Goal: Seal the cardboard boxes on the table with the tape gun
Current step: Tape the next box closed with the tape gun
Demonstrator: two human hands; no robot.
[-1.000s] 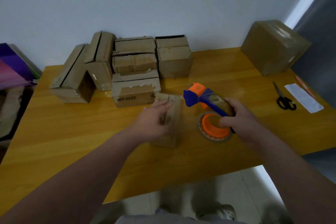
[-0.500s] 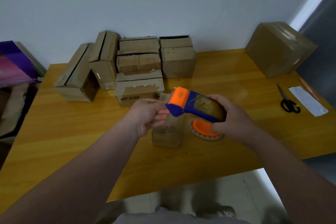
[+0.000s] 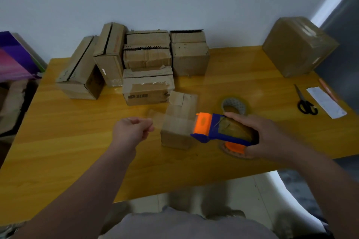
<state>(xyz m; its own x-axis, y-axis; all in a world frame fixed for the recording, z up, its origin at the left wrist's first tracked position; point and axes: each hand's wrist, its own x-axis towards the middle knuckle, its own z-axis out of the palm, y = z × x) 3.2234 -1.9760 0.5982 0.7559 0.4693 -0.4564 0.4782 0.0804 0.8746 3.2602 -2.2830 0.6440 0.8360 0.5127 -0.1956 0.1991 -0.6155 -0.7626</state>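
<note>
The right hand (image 3: 272,137) grips the tape gun (image 3: 213,130), fingers curled round it. The fingers of the left hand (image 3: 130,132) pinch the tape (image 3: 156,119), which stretches over a box (image 3: 181,103) on the counter (image 3: 77,151).

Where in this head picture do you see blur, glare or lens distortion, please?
Head view: the left hand pinching the clear tape is slightly motion-blurred; the glossy table shows soft glare behind the small box; wide-angle bending tilts the large box at the far right; the tape gun in the right hand is fairly sharp.
</note>
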